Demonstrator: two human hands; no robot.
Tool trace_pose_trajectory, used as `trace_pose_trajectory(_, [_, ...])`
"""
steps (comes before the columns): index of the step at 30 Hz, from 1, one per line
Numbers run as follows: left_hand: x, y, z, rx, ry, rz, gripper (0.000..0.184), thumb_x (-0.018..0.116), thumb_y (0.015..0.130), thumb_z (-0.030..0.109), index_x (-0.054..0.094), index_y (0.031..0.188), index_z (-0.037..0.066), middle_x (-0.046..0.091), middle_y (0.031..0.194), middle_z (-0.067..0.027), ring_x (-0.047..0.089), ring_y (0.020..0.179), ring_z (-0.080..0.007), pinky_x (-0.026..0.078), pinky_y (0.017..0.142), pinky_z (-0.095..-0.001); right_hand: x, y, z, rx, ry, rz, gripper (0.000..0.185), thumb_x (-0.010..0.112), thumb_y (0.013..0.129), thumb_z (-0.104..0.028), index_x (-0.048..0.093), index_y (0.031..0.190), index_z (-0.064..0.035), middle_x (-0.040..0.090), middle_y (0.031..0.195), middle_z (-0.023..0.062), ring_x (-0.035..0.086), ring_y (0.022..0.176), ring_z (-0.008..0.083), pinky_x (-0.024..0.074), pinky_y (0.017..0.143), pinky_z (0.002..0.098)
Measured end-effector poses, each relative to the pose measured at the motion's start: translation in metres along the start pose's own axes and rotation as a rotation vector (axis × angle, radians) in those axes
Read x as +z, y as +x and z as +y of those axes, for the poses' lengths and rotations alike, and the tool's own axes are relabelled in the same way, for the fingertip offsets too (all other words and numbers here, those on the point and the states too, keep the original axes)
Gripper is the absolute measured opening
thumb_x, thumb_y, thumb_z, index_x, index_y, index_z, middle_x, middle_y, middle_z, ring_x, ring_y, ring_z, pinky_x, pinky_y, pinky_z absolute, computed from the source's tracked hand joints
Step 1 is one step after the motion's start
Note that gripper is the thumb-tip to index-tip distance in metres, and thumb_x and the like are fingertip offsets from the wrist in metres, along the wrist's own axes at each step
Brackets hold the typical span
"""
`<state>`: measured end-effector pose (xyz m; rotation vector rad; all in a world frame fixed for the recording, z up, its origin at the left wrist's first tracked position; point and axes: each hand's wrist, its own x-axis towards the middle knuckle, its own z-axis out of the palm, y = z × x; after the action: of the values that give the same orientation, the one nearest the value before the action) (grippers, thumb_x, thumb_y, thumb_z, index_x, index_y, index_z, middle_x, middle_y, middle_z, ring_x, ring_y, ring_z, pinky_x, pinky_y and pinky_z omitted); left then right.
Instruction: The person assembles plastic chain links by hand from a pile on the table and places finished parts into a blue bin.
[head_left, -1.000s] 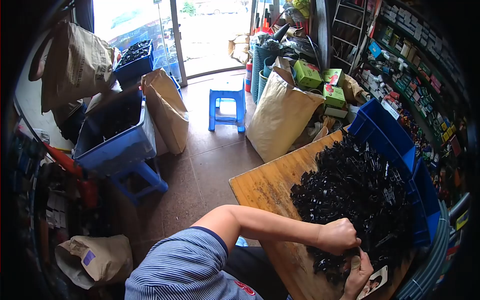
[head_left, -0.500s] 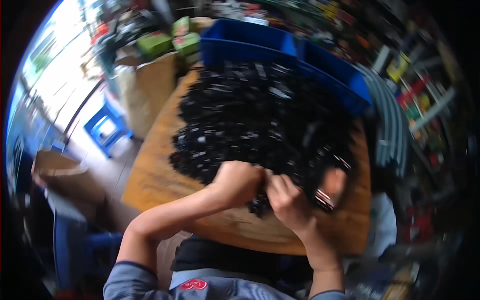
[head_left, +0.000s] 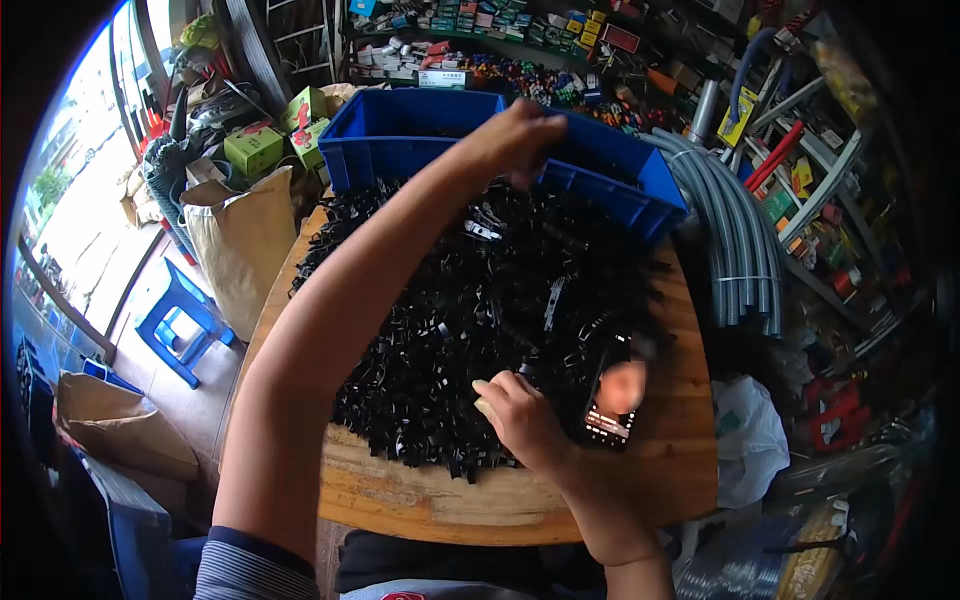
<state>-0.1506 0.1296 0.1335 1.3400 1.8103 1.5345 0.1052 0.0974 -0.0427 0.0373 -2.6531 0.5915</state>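
A wide heap of small black plastic and metal pieces (head_left: 430, 330) covers most of the wooden table (head_left: 430, 495). My left hand (head_left: 515, 140) is stretched far forward over the divide between the two blue bins; its fingers point down and are smeared by motion, so what they hold does not show. Low over the near part of the heap is my right hand (head_left: 522, 412), its fingers curled together. Something pale yellow shows at its fingertips, too small to name. One blue bin (head_left: 365, 160) stands at the back left, another blue bin (head_left: 655, 190) at the back right.
A lit phone (head_left: 612, 400) lies at the heap's right edge. Left of the table stand a brown paper sack (head_left: 240, 240) and a blue stool (head_left: 180, 320). Grey hose coils (head_left: 735, 240) hang at the right, above a white plastic bag (head_left: 750, 440). Stocked shelves (head_left: 480, 25) line the back.
My hands were together at the heap's near edge. My left hand has gone forward to the bins, while my right hand has shifted slightly left and stayed over the heap.
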Motion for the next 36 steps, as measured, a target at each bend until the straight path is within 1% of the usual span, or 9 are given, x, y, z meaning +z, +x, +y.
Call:
trace_pose_trajectory(3, [0.001,0.038,-0.022,0.304,0.673,0.263,0.025,0.058,0.085,0.029,0.064,0.087,0.005,0.065,0.076,-0.0122,0.066,0.074,-0.0311,0.054,0.061,-0.0364,-0.013,0.001,-0.001,-0.007,0.076,-0.016,0.04,0.072,0.072,-0.002,0.058,0.11,0.0001,0.056,0.088,0.0104,0.06,0.081,0.0259,0.0521,0.073,0.0337])
trace_pose_trajectory(5, [-0.008,0.041,-0.058,0.587,1.666,-0.278,0.023,0.06,0.079,0.024,0.066,0.094,0.007,0.069,0.085,-0.0117,0.067,0.079,-0.0312,0.056,0.064,-0.0404,-0.021,-0.001,-0.002,0.015,0.038,-0.052,0.037,0.07,0.073,-0.001,0.059,0.109,-0.0007,0.056,0.089,0.0105,0.06,0.082,0.027,0.0512,0.072,0.0356])
trace_pose_trajectory(6, [0.007,0.006,-0.059,0.048,1.262,-0.114,0.026,0.059,0.074,0.017,0.065,0.099,0.01,0.067,0.089,-0.0074,0.066,0.084,-0.0305,0.055,0.069,-0.0416,-0.022,-0.001,-0.003,0.03,0.011,-0.055,0.037,0.069,0.074,-0.001,0.059,0.109,-0.0009,0.056,0.089,0.0105,0.06,0.082,0.0272,0.051,0.072,0.0362])
trace_pose_trajectory(7, [0.017,-0.028,-0.05,-0.09,1.248,-0.176,0.03,0.056,0.074,0.01,0.064,0.103,0.012,0.065,0.092,-0.008,0.063,0.095,-0.029,0.053,0.074,-0.0429,-0.021,-0.002,-0.005,0.05,-0.017,-0.054,0.036,0.069,0.074,-0.002,0.059,0.109,-0.0011,0.056,0.089,0.0105,0.06,0.082,0.0274,0.0507,0.071,0.0368])
trace_pose_trajectory(12, [0.024,-0.056,-0.13,0.405,1.075,0.082,0.05,0.057,0.064,0.003,0.059,0.112,0.013,0.057,0.102,-0.0105,0.052,0.101,-0.0315,0.047,0.087,-0.0388,-0.018,-0.003,0.005,0.135,-0.019,-0.077,0.027,0.067,0.075,-0.001,0.061,0.101,-0.0011,0.057,0.09,0.0101,0.06,0.087,0.0292,0.0507,0.072,0.0398])
trace_pose_trajectory(19, [0.009,-0.104,-0.087,0.307,0.804,0.187,0.024,0.068,0.074,0.016,0.058,0.092,0.005,0.057,0.089,-0.0129,0.06,0.082,-0.0336,0.049,0.071,-0.0416,-0.01,0.001,0.0,0.011,-0.017,-0.026,0.016,0.067,0.077,-0.006,0.061,0.091,-0.0023,0.057,0.087,0.0102,0.062,0.08,0.0293,0.0529,0.07,0.0389])
trace_pose_trajectory(25, [0.003,-0.185,-0.067,0.041,0.372,0.22,0.022,0.073,0.075,0.013,0.058,0.087,0.002,0.058,0.075,-0.0049,0.063,0.069,-0.0152,0.05,0.061,-0.0301,-0.015,0.007,0.004,0.046,0.1,0.165,0.012,0.065,0.079,-0.003,0.059,0.089,-0.0007,0.059,0.085,0.0114,0.062,0.072,0.0296,0.0513,0.064,0.0356])
trace_pose_trajectory(31, [0.041,-0.242,-0.05,-0.266,-0.572,0.136,0.021,0.068,0.079,0.005,0.052,0.093,0.004,0.059,0.078,-0.0038,0.065,0.069,-0.015,0.055,0.062,-0.0272,-0.035,0.013,-0.025,0.318,0.717,0.077,0.02,0.062,0.087,-0.004,0.062,0.107,0.0,0.06,0.09,0.0084,0.063,0.078,0.0154,0.0519,0.071,0.0255])
trace_pose_trajectory(36, [0.04,-0.248,-0.062,-0.259,-0.461,-0.045,0.019,0.068,0.083,0.008,0.05,0.088,0.006,0.059,0.08,-0.0023,0.059,0.07,-0.0099,0.049,0.063,-0.0234,-0.033,0.012,-0.021,0.396,1.067,0.099,0.019,0.062,0.087,-0.001,0.063,0.105,0.0027,0.059,0.098,0.0029,0.061,0.086,0.0091,0.052,0.079,0.0217])
